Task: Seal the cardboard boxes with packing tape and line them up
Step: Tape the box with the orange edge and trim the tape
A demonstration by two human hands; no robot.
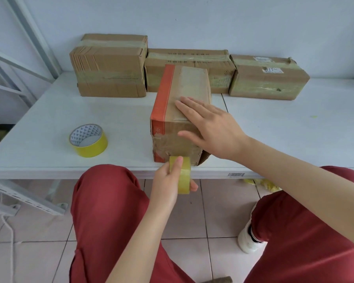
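A tall cardboard box point(189, 82) with an orange-red band down its left side stands at the near edge of the white table point(49, 119), roughly in the middle. Its near lower right corner bulges open a little. The right hand point(211, 129) lies flat on the near end of the box's top, fingers straight and slightly spread, thumb reaching down over the near face. Glossy tape runs along the top and down that face. The left hand point(166, 184) grips a roll of clear yellowish tape point(183, 172) just below the box's near bottom edge, at the table lip, with the index finger curled over the roll's outer face and the thumb under it. Whether a strip joins this roll to the box cannot be told. To the left on the table, well apart from the box, a wider yellow tape roll point(90, 150) lies flat with its hole facing up and a patterned core showing. Along the far side, by the wall, 3 taped boxes stand in a row: the left box point(110, 66), the tallest; the middle box point(192, 58), printed with characters and directly behind the tall box; and the right box point(268, 76), with a white label on top. Red trousers point(110, 211) cover both knees below the table, and a white shoe point(249, 240) rests on the tiled floor at the right.
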